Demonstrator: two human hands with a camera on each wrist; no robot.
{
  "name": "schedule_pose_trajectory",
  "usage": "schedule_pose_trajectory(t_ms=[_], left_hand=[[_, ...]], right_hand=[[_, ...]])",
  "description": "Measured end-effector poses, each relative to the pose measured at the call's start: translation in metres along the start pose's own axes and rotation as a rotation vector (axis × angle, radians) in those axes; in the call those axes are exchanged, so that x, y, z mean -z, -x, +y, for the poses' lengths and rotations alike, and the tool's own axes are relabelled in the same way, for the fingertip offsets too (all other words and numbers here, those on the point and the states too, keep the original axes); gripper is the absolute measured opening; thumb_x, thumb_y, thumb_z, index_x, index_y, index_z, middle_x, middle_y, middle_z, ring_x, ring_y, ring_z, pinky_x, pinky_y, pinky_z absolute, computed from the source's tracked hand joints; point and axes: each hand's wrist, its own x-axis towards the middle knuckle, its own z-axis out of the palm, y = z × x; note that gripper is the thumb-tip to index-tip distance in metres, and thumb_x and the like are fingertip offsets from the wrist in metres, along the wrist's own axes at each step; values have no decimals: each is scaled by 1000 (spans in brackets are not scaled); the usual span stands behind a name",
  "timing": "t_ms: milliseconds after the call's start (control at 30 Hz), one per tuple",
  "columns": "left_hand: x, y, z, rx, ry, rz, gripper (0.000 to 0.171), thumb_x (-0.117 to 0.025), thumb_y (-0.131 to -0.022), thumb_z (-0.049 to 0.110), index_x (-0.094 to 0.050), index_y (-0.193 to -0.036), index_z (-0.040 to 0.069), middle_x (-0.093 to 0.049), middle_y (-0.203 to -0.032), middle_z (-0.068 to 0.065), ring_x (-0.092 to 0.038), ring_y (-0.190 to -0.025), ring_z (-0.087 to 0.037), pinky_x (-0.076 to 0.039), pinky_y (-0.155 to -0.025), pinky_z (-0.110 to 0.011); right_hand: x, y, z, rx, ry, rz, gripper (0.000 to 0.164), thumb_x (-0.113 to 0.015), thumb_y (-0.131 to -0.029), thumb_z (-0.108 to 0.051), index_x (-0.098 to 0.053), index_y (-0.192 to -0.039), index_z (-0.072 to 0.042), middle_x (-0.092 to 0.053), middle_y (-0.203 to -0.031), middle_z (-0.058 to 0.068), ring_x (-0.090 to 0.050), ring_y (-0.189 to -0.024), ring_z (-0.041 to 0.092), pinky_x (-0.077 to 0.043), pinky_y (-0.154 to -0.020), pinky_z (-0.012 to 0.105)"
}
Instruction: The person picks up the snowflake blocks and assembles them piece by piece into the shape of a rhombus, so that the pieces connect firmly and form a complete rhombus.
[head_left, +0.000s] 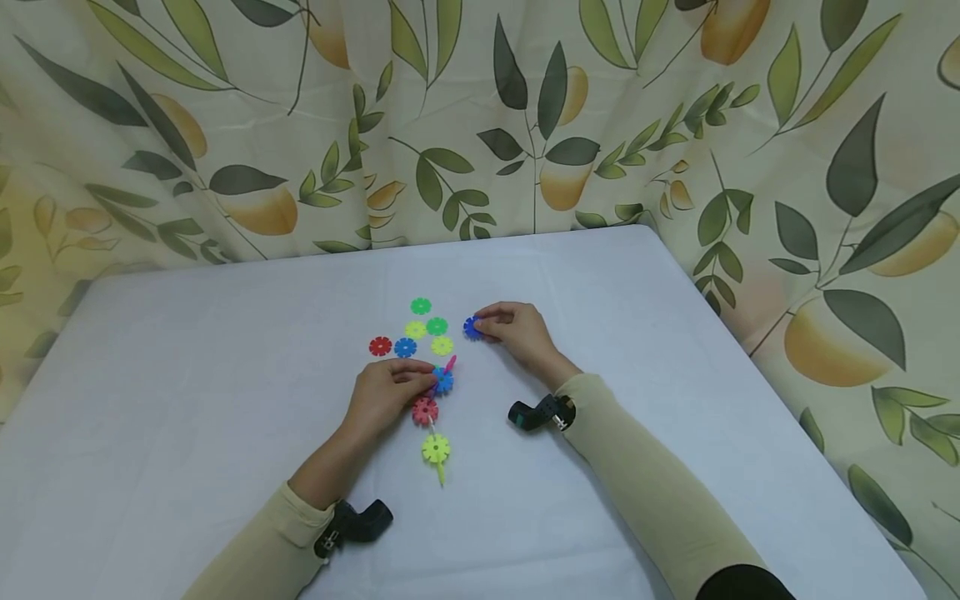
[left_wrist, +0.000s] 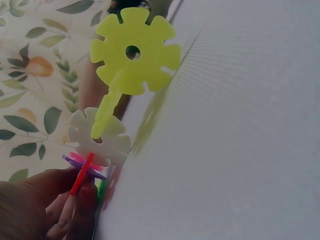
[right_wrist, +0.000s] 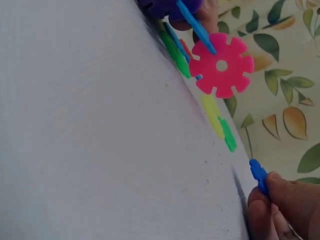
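My left hand pinches a chain of notched, flower-shaped plastic discs that slot into one another. In the head view a light blue disc is by its fingertips, then a red disc and a yellow disc toward me. A white disc shows between red and yellow in the left wrist view. At the chain's far end a pink disc stands out in the right wrist view. Apart from the chain, my right hand pinches a single dark blue disc between thumb and fingers.
Loose discs lie on the white table beyond the left hand: a red one, a blue one, and several green and yellow ones. A curtain with leaf and fruit prints hangs behind the table and along its right side.
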Motion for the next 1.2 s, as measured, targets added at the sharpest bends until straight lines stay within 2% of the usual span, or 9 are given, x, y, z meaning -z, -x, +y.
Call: schedule_pose_trajectory(t_ms=[267,667,1000,1200], left_hand=[[0,0,0,-11,-14,-2,20,-76,-87,28,-78,-101,13,-77,-88,0,-69,-87,-9,-51,-73,-22],[0,-1,-1,-2,-12,-14,21,-75,-88,28,-77,-103,13,-77,-91,0,-69,-87,-10,-51,-73,-21],[0,-1,-1,-10,-14,-19,21,-74,-89,27,-76,-103,12,-76,-89,0,-69,-85,-10,-51,-72,-22],[0,-1,-1,-19,-23,-15,21,-74,-89,27,-76,-104,12,-76,-88,0,-69,-84,-10,-51,-72,-22]], right_hand=[[-3,9,1,-5,-74,-41,21,-70,-91,-13,-73,-110,-4,-74,-107,12,-69,-79,11,-57,-74,24],[-10,27,-4,8,-163,-99,22,-71,-91,-10,-72,-110,0,-75,-99,14,-70,-73,12,-58,-71,25],[-13,32,-7,-4,-177,-101,21,-71,-90,-9,-72,-109,0,-75,-96,14,-70,-71,12,-58,-69,25],[-15,33,-7,-16,-180,-135,24,-71,-90,-12,-72,-111,0,-75,-96,13,-70,-72,12,-57,-71,25]])
